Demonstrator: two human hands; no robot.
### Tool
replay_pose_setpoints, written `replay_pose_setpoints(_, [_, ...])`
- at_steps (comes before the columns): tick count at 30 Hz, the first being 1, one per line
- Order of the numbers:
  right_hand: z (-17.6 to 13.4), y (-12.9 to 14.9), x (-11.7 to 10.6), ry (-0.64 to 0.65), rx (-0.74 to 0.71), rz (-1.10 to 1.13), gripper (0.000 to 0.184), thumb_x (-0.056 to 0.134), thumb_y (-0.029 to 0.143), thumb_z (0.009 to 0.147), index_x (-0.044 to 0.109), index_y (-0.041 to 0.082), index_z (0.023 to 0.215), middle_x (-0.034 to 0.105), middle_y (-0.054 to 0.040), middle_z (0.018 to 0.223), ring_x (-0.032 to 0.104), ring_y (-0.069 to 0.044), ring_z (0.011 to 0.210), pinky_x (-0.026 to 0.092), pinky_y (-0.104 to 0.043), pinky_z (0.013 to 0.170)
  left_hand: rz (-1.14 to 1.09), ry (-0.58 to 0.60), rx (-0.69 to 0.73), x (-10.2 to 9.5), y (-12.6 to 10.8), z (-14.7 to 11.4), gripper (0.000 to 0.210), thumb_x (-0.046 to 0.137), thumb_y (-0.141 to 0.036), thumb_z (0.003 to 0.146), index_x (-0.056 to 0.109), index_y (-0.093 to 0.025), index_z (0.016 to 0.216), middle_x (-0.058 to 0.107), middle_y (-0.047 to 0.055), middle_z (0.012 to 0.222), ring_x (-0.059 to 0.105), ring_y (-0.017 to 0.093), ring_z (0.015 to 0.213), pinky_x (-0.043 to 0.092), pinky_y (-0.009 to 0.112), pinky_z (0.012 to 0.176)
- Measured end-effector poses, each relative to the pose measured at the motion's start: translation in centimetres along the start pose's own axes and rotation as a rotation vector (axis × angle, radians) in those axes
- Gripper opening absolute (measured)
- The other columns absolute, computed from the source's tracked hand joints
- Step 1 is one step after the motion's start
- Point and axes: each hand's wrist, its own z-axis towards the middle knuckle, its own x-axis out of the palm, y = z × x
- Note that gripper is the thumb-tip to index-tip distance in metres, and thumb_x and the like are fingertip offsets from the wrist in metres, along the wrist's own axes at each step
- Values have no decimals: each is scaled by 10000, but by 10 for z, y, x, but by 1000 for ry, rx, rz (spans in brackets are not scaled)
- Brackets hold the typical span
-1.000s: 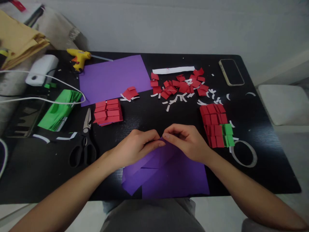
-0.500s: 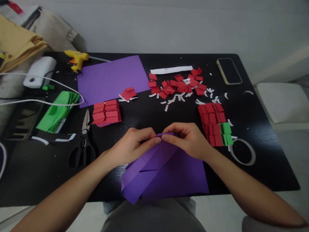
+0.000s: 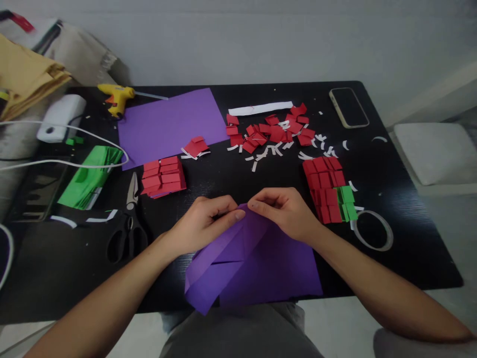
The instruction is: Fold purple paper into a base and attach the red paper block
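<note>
A folded purple paper (image 3: 227, 248) is pinched at its top edge by both hands, near the front of the black table. My left hand (image 3: 206, 219) grips the upper left part, thumb on top. Close beside it, my right hand (image 3: 285, 211) holds the upper right part between thumb and fingers. Its lower left corner flares out in a folded band. Beneath it lies a flat purple sheet (image 3: 283, 273), partly covered by the folded piece and reaching the table's front edge. The fingertips hide some of the top fold.
Black scissors (image 3: 128, 233) and red folded pieces (image 3: 164, 176) lie left. A green paper stack (image 3: 89, 179), yellow glue gun (image 3: 118, 97) and another purple sheet (image 3: 167, 124) are farther back. Red scraps (image 3: 276, 132), red-green pieces (image 3: 324, 189), a tape roll (image 3: 389, 236) and a phone (image 3: 349, 108) occupy the right.
The fingertips at the top of the folded purple paper have moved slightly apart, showing more of its top edge. The whole view has shifted a little.
</note>
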Motion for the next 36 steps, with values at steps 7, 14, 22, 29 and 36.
replay_pose_setpoints(7, [0, -3, 0, -11, -14, -13, 279, 867, 493, 808, 821, 231, 894, 799, -12, 816, 710, -157, 711, 566, -278, 643, -134, 33, -123, -1, 2, 2, 324, 599, -443, 1015, 673, -163, 870, 517, -55, 635, 427, 76, 557, 343, 191, 499])
replay_pose_setpoints(14, [-2, -4, 3, -9, -67, -61, 204, 824, 431, 879, 833, 232, 927, 820, -21, 868, 748, -177, 794, 585, -293, 715, -149, -24, -124, 3, 5, 2, 299, 723, -437, 939, 688, -162, 829, 561, -59, 643, 424, 66, 557, 329, 178, 496])
replay_pose_setpoints(22, [-4, -3, 3, -35, -85, -128, 205, 776, 408, 920, 810, 214, 863, 771, -8, 783, 655, -147, 699, 485, -269, 618, -105, -60, -76, 6, 6, 3, 277, 747, -406, 931, 680, -166, 808, 543, -68, 621, 392, 63, 542, 318, 182, 490])
replay_pose_setpoints(29, [-1, -4, 8, -23, -30, -51, 281, 720, 400, 931, 733, 185, 751, 650, 13, 682, 531, -115, 629, 396, -260, 574, -132, -38, -135, 9, 6, 2, 322, 728, -438, 940, 658, -165, 784, 431, -82, 593, 327, 68, 544, 258, 197, 480])
replay_pose_setpoints(36, [1, -4, 5, 95, 20, -61, 282, 737, 444, 898, 753, 184, 788, 647, 0, 703, 513, -127, 647, 370, -273, 585, -164, 9, -154, 11, 2, 1, 300, 741, -421, 930, 667, -167, 789, 395, -91, 579, 298, 65, 535, 226, 206, 480])
